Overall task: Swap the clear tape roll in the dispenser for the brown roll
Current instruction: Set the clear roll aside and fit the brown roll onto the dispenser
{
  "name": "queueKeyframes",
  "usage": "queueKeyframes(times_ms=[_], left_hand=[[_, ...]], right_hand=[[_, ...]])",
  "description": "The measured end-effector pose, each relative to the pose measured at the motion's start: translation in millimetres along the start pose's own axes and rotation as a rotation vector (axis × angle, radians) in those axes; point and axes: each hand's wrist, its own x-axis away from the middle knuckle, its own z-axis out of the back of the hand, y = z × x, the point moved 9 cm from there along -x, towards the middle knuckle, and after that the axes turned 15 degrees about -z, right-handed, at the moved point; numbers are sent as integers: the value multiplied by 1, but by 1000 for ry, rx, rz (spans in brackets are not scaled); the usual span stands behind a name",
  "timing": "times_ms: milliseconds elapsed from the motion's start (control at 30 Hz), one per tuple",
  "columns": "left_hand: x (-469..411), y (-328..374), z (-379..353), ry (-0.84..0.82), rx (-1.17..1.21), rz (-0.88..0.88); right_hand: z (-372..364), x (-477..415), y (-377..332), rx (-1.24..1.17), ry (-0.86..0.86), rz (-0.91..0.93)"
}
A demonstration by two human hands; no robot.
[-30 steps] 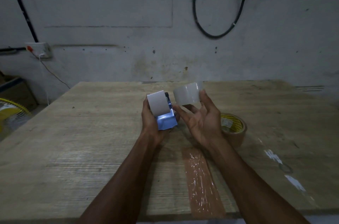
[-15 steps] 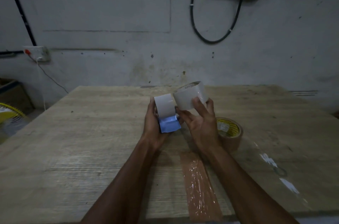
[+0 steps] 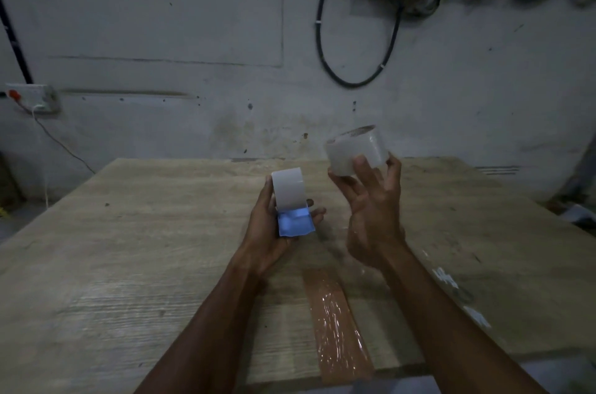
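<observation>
My left hand (image 3: 264,232) grips the tape dispenser (image 3: 294,223), which has a blue body and a pale curved upper part, above the middle of the wooden table (image 3: 129,232). The clear tape roll (image 3: 354,148) is out of the dispenser. My right hand (image 3: 374,213) holds it up by the fingertips, tilted, to the right of the dispenser and higher than it. The two are apart. The brown roll is not visible; my right hand and forearm cover the spot behind them.
A strip of brown tape (image 3: 335,322) is stuck flat on the table near its front edge, between my forearms. White marks (image 3: 448,280) lie on the table at right. A wall with a black cable loop (image 3: 354,81) and a socket (image 3: 32,98) stands behind.
My right hand has lifted the clear roll up and to the right, away from the dispenser. The brown roll, seen earlier beside my right hand, is now hidden behind it.
</observation>
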Motion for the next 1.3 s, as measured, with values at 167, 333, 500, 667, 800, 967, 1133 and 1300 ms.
queueKeyframes(times_ms=[167,333,500,667,800,967,1133,1300], left_hand=[[-3,-16,-7,-43,222,108],[-8,-21,-17,-128,261,111],[-9,-26,-21,-164,259,146],[-12,-29,-15,-152,279,171],[-15,-31,-11,-156,258,169],[-16,-33,-14,-145,294,177],[-11,-31,-17,-156,294,188],[-10,-33,-13,-114,276,214]], right_hand=[[57,-21,-59,126,212,123],[127,-30,-82,284,398,127],[186,-31,-92,579,638,159],[206,-30,-95,844,790,258],[215,-36,-86,1008,779,266],[220,-39,-81,1088,784,233],[228,-38,-78,1068,808,122],[226,-37,-77,1106,802,106]])
